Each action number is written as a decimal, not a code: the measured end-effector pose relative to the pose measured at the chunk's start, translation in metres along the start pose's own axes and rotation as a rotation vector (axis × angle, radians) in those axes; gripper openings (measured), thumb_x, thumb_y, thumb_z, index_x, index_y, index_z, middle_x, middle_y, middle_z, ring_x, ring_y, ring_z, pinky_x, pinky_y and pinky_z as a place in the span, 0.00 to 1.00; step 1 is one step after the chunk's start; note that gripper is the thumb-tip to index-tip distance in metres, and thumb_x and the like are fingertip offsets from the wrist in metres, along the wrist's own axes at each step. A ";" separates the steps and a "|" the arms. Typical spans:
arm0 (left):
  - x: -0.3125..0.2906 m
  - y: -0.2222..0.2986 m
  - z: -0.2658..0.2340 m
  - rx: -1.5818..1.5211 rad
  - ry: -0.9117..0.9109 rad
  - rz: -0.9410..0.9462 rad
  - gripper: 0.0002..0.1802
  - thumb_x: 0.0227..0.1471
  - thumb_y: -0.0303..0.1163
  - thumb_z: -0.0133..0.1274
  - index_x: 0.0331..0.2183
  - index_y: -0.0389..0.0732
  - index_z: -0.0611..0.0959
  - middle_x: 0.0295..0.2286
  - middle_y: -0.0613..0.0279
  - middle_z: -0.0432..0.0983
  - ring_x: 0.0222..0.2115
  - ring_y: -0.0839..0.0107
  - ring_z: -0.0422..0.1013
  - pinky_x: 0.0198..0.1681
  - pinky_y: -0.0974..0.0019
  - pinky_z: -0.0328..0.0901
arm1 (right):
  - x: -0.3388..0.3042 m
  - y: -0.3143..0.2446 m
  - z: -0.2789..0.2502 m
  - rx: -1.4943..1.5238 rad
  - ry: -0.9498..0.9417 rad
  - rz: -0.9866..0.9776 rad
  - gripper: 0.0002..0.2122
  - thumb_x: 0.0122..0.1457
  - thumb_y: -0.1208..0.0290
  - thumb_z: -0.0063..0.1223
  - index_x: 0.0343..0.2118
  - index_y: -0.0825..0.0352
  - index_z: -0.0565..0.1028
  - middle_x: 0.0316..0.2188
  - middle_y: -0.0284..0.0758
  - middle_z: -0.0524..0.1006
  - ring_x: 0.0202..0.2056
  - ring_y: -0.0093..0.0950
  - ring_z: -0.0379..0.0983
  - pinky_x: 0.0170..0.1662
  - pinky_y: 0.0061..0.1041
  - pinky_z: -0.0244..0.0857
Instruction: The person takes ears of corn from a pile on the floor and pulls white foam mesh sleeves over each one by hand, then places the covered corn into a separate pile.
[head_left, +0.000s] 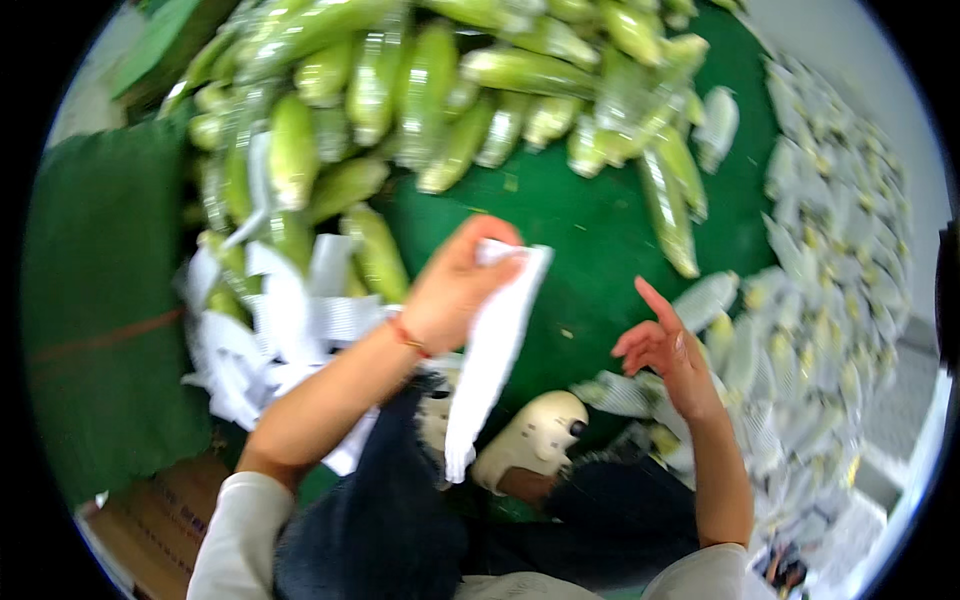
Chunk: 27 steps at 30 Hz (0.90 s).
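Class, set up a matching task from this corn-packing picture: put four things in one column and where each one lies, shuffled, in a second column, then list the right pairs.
Things
1. white bag
2. unpacked corn cobs
3. bagged corn cobs
4. cream shoe

Places
A. spread along the right side
B. heaped at the top
C. held in the left hand
D. low in the middle, between the forearms

Pairs: 1-C, 2-B, 3-A, 4-D

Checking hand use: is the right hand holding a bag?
No, the right hand is empty with fingers spread; the left hand holds the white bag.
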<state>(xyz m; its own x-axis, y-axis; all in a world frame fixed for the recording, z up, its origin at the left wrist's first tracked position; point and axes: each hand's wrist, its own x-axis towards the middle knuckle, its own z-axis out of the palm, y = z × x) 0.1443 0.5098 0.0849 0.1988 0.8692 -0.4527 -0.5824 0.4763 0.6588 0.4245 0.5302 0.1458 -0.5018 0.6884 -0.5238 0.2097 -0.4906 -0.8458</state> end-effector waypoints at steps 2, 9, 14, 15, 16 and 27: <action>-0.003 -0.010 0.008 0.418 0.025 0.194 0.06 0.55 0.29 0.52 0.34 0.43 0.71 0.31 0.66 0.72 0.30 0.83 0.65 0.32 0.77 0.62 | 0.043 -0.008 0.046 0.295 -0.156 0.172 0.29 0.63 0.56 0.38 0.64 0.57 0.46 0.30 0.37 0.74 0.25 0.24 0.71 0.28 0.23 0.68; -0.032 -0.041 -0.041 1.272 0.217 0.547 0.09 0.49 0.27 0.54 0.28 0.39 0.70 0.26 0.58 0.69 0.27 0.58 0.66 0.31 0.62 0.60 | 0.079 0.063 0.121 0.544 -0.052 0.538 0.13 0.60 0.70 0.47 0.48 0.57 0.64 0.25 0.28 0.72 0.21 0.18 0.68 0.18 0.19 0.61; -0.044 -0.039 -0.067 -0.043 -0.027 -0.155 0.09 0.55 0.31 0.53 0.34 0.39 0.72 0.31 0.69 0.74 0.30 0.83 0.69 0.34 0.69 0.66 | 0.090 0.095 0.135 0.684 0.129 0.304 0.08 0.61 0.65 0.48 0.33 0.64 0.72 0.31 0.30 0.74 0.34 0.21 0.72 0.39 0.26 0.67; -0.050 -0.035 -0.073 -0.114 -0.026 -0.172 0.10 0.54 0.30 0.53 0.37 0.39 0.73 0.34 0.67 0.74 0.33 0.82 0.69 0.36 0.69 0.66 | 0.098 0.084 0.133 0.851 0.087 0.344 0.08 0.61 0.65 0.47 0.32 0.63 0.71 0.30 0.30 0.74 0.33 0.22 0.72 0.39 0.26 0.67; -0.054 -0.036 -0.080 -0.191 -0.033 -0.192 0.12 0.53 0.29 0.53 0.40 0.39 0.73 0.36 0.66 0.74 0.36 0.80 0.69 0.39 0.70 0.66 | 0.105 0.079 0.128 1.013 0.055 0.384 0.08 0.61 0.65 0.46 0.32 0.63 0.71 0.30 0.30 0.74 0.33 0.22 0.72 0.38 0.26 0.67; 0.004 -0.032 -0.160 1.363 0.920 0.299 0.24 0.49 0.26 0.45 0.50 0.34 0.67 0.35 0.36 0.72 0.37 0.40 0.69 0.40 0.47 0.65 | 0.296 0.175 0.214 -0.158 0.194 -0.114 0.15 0.57 0.71 0.41 0.44 0.73 0.71 0.33 0.46 0.77 0.36 0.37 0.74 0.40 0.29 0.65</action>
<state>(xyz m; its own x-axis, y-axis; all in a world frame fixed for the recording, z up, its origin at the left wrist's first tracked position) 0.0380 0.4771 -0.0341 -0.5710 0.8175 -0.0759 0.6518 0.5076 0.5635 0.1334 0.5336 -0.1353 -0.3623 0.8314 -0.4214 0.2973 -0.3254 -0.8976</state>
